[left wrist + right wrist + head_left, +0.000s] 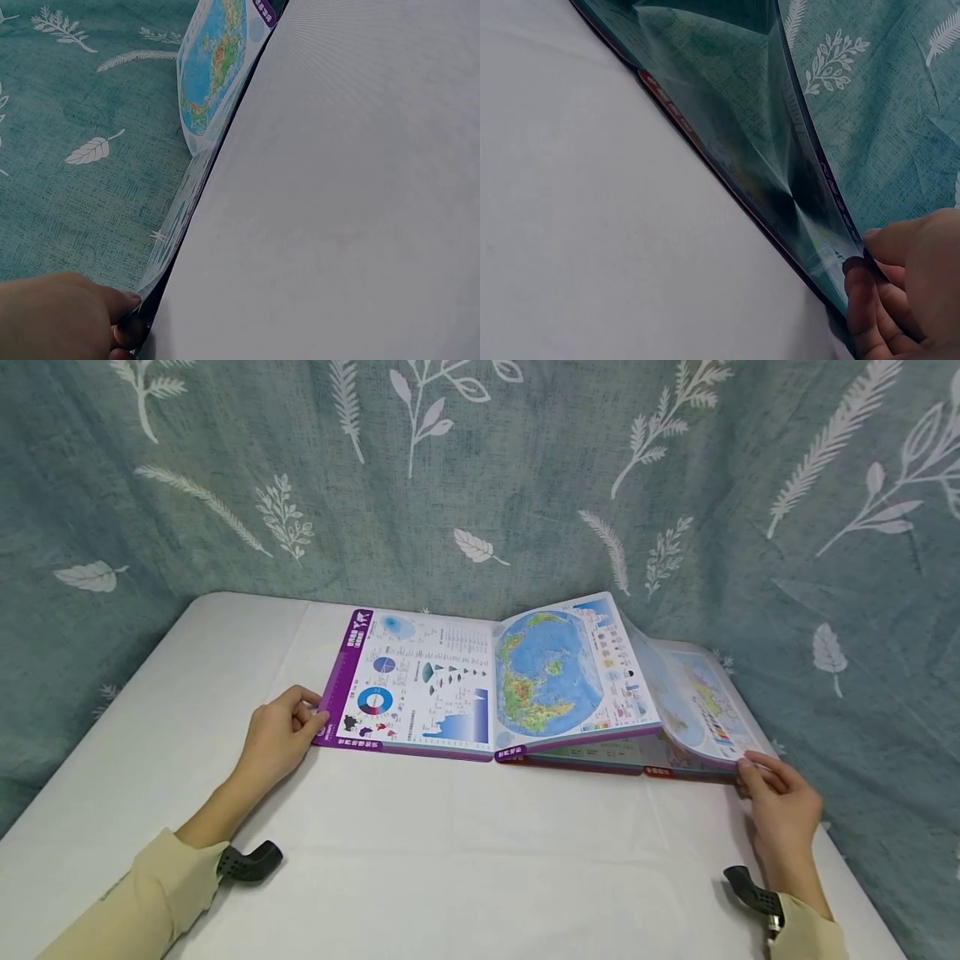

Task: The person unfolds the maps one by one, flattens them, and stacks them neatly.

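Note:
A folding world map [416,685] with a purple border lies partly unfolded, its left panel flat and its middle panel [555,668] tilted up along a crease. My left hand [277,731] pinches the lower left corner of the purple border between thumb and fingers. At the far right, my right hand [783,797] pinches the near corner of the map's lifted, curved right panel [690,702]. Below that panel lies a second folding map [693,774] with a red border, mostly covered. In the right wrist view the thumb and fingers [862,300] grip the glossy sheet's edge.
A white table [480,860] carries both maps. Behind it hangs a green-blue curtain [525,485] with white leaf prints, close to the maps' far edges. Black curved devices [251,862] are worn at both wrists, at the beige sleeves.

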The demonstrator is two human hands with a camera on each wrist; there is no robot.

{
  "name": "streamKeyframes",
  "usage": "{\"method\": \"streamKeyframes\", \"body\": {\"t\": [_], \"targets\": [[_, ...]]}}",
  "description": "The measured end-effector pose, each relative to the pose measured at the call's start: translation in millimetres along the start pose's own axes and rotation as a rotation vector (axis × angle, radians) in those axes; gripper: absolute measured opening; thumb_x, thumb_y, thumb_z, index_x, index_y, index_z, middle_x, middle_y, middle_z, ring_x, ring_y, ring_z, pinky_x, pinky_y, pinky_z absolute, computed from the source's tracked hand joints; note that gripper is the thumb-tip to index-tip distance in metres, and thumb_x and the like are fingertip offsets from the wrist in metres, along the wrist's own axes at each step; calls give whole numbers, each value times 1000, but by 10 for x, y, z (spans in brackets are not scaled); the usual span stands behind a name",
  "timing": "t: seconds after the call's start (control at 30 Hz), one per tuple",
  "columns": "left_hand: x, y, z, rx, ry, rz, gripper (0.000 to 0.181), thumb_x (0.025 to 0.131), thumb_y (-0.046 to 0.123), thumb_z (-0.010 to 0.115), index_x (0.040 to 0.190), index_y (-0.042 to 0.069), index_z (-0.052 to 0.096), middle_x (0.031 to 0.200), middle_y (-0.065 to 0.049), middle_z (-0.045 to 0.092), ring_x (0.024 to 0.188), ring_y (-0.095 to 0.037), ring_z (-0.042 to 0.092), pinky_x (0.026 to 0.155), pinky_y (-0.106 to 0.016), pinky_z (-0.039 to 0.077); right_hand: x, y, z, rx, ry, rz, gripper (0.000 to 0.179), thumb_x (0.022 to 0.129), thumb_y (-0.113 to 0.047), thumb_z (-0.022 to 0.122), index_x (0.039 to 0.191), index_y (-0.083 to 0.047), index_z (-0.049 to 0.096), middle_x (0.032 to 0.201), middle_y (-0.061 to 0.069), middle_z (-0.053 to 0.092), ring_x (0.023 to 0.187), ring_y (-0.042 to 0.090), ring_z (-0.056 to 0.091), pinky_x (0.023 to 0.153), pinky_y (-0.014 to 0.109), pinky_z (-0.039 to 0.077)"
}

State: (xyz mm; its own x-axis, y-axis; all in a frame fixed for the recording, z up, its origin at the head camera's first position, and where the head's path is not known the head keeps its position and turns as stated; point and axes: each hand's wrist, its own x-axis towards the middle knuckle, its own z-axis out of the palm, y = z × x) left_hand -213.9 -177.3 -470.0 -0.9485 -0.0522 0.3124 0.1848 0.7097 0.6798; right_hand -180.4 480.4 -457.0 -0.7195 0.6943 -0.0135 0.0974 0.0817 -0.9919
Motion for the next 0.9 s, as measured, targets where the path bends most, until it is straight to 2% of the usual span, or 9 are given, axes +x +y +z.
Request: {"method": "streamKeyframes", "body": {"t": [0.2, 0.67, 0.9], "targets": [[11, 3, -12, 2, -6, -5, 22, 99, 12, 73, 116, -2, 68, 72, -6, 59, 67, -19, 48, 66, -31, 37, 16, -14, -37, 39, 11, 3, 35, 94, -10, 80, 128, -6, 73, 80, -11, 71, 63, 2, 66, 56, 14, 53], [28, 14, -5, 3, -7, 6, 22, 99, 11, 73, 116, -2, 68, 72, -6, 59, 65, -18, 49, 61, -27, 37, 53, 13, -97, -50, 121, 17, 41, 96, -3, 73, 137, -7, 69, 87, -8, 63, 64, 0, 65, 57, 12, 53], [9, 14, -9, 9, -6, 3, 22, 99, 11, 73, 116, -3, 68, 72, -6, 59, 66, -19, 48, 62, -28, 37, 71, 60, -130, -114, 160, -31, 43, 94, -1, 73, 136, -7, 69, 88, -8, 59, 62, -2, 62, 56, 11, 52]]}}
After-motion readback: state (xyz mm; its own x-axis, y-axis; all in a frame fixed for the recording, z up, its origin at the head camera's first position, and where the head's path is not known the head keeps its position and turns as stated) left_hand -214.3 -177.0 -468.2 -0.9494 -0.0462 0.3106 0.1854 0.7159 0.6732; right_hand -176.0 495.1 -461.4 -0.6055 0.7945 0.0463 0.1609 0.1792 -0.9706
